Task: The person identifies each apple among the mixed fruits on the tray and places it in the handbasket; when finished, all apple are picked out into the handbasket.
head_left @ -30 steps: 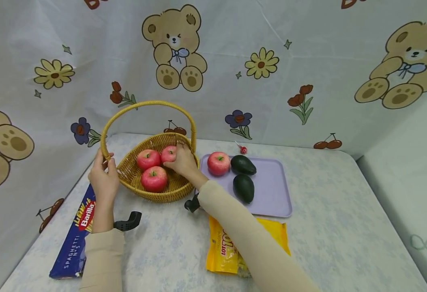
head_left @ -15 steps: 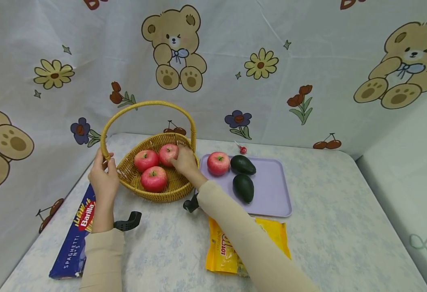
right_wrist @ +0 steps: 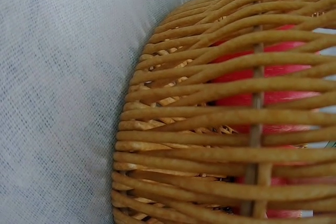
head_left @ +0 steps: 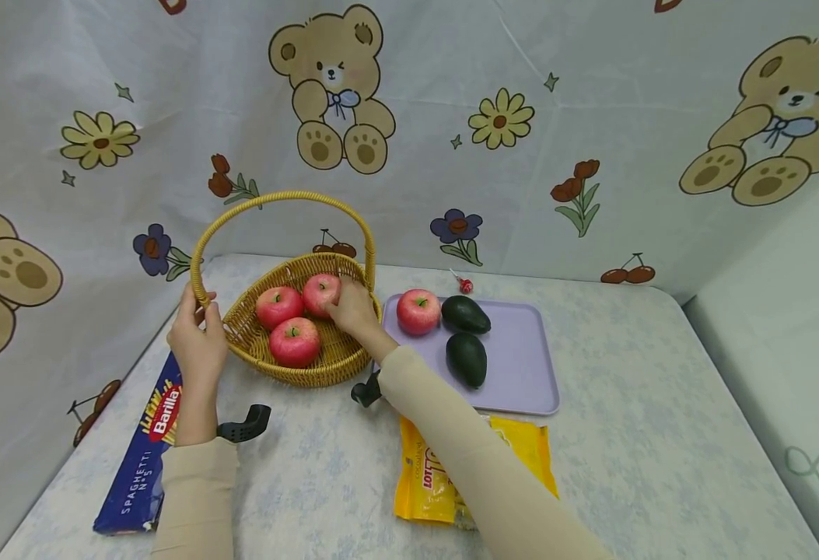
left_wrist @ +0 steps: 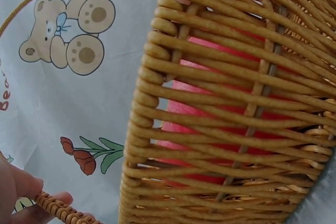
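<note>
A yellow wicker basket (head_left: 318,379) with a tall arched handle (head_left: 290,197) stands at the back left of the table. My left hand (head_left: 200,342) pinches the foot of that handle between thumb and fingers; the left wrist view shows the fingertips (left_wrist: 31,182) on the braided cane. Inside the basket lie a left apple (head_left: 279,308), a front apple (head_left: 295,342) and a back apple (head_left: 320,295), all red. My right hand (head_left: 355,311) reaches over the basket's right rim and holds the back apple from its right side, some fingers hidden. Through the weave, red apple skin (right_wrist: 286,77) shows in the right wrist view.
Right of the basket, a lilac tray (head_left: 521,358) carries another apple (head_left: 419,312) and two avocados (head_left: 466,361). Behind it lies a red lollipop (head_left: 465,285). A yellow packet (head_left: 423,482) is partly under my right forearm. A blue spaghetti pack (head_left: 136,474) lies beside my left forearm.
The right hand has shifted slightly, showing more of the back apple. The left apple has moved a little to the left. The left hand and basket stay in place.
</note>
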Available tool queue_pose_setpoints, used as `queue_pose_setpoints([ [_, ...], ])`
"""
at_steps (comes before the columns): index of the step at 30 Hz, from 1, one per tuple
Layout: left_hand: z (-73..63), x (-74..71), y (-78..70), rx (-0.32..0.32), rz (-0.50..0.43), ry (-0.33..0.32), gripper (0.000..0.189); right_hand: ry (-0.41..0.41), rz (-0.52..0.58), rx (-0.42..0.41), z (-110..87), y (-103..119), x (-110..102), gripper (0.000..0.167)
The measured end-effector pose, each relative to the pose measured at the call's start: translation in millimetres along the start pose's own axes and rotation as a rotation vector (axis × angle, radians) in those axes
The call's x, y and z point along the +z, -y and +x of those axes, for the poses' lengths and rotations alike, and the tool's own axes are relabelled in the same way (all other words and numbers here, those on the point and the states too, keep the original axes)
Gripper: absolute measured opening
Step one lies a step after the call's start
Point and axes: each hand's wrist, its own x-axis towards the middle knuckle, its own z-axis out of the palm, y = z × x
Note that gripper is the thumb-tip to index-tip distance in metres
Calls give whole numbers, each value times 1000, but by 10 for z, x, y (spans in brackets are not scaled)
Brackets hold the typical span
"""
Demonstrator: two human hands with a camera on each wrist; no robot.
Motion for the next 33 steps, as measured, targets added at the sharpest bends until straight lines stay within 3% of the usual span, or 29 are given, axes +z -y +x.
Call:
queue_pose_setpoints([
  [9,0,-13,2,-21,-26,12,34,16,-3,-25,1,11,-6,53],
  [21,5,-1,6,12,-9,1,32,10,7,-53,-70,31,-54,59],
  [26,7,-1,7,-1,-11,-6,31,61,32,-182,-211,52,-263,62],
  [33,10,4,10,5,-23,-3,32,135,90,-330,-507,-27,-801,60],
])
